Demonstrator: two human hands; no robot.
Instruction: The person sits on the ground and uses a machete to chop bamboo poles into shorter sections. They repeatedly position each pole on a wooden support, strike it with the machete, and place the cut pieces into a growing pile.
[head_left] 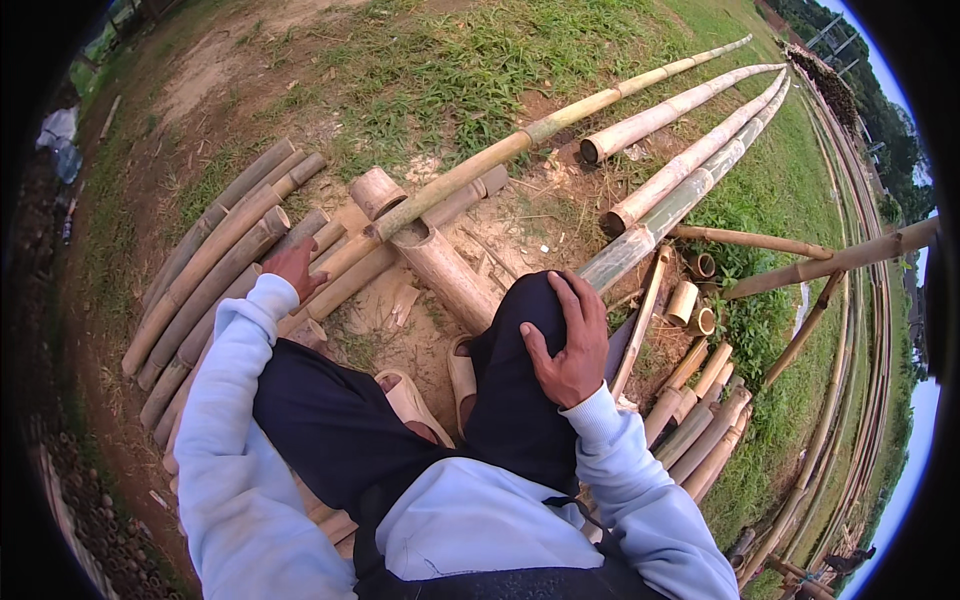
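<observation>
A long bamboo pole (pixel 466 178) lies across a notched, thick bamboo log (pixel 447 272) in front of me, reaching away to the upper right. My left hand (pixel 291 269) is closed over the near end of this pole, beside a row of cut bamboo lengths (pixel 215 262); some of its fingers are hidden. On my right knee (pixel 515 320) rests my right hand (pixel 572 345), palm down, its fingers stretched out and nothing in them. Pale sandals (pixel 408 400) are on my feet, close to the log.
Several thick bamboo poles (pixel 680 190) lie on the grass at the far right. Short cut pieces (pixel 708 425) are bundled at my right, near a crossed bamboo frame (pixel 835 265). Sawdust (pixel 380 310) covers the soil around the log. Long poles (pixel 850 400) run along the right rim.
</observation>
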